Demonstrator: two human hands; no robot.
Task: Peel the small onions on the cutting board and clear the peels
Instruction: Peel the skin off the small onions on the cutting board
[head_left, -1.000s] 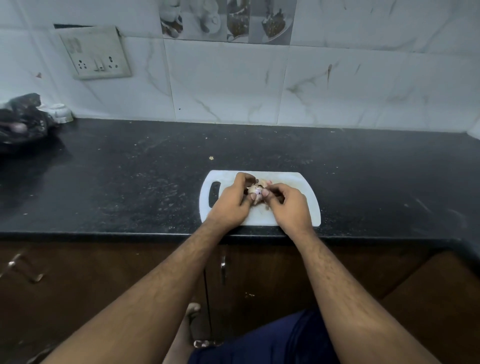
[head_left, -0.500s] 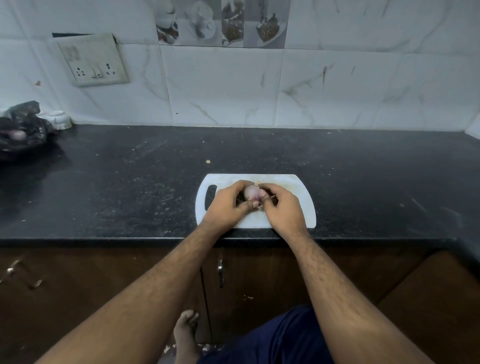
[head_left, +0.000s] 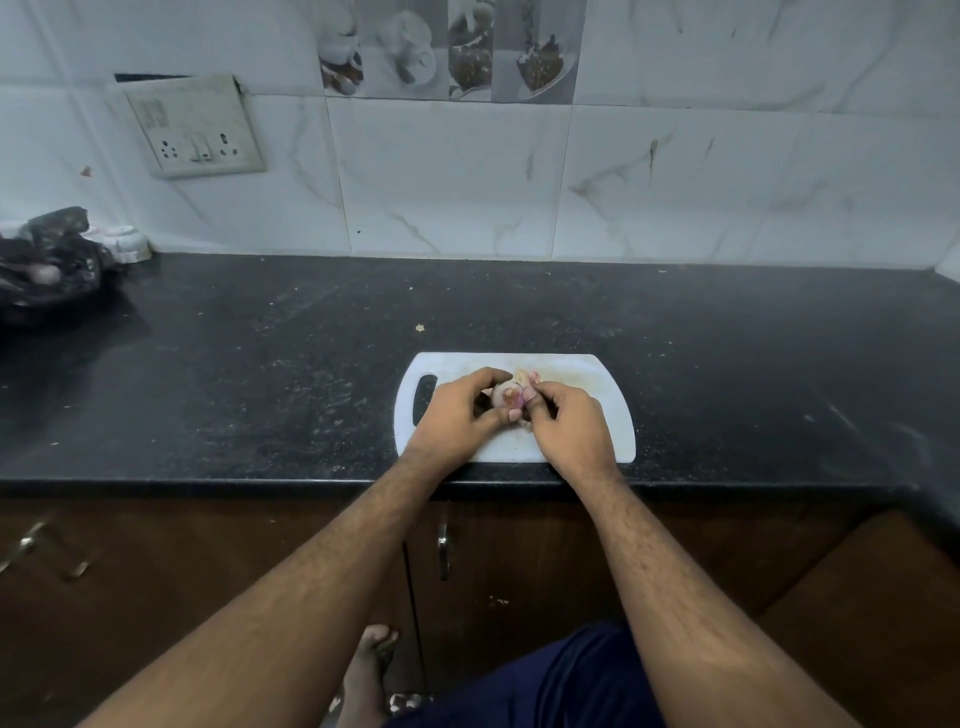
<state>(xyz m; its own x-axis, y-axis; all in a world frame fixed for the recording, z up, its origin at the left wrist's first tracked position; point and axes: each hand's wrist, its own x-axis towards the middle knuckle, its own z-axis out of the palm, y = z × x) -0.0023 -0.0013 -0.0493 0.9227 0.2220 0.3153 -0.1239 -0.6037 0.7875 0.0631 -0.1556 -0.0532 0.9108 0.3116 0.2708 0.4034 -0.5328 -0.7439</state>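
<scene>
Holding a small onion (head_left: 505, 396) just above the board (head_left: 597, 384), pinched in the left hand (head_left: 457, 415), right hand (head_left: 569, 431) touching from the right, fingers curling on its skin.

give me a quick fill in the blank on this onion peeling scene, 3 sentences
1. Both hands hold one small onion above the white ____ board.
2. The board's handle slot is on the ____ side, near the left hand.
3. The right hand works over a board that lies on a ____ countertop.

Missing words: cutting; left; black
</scene>
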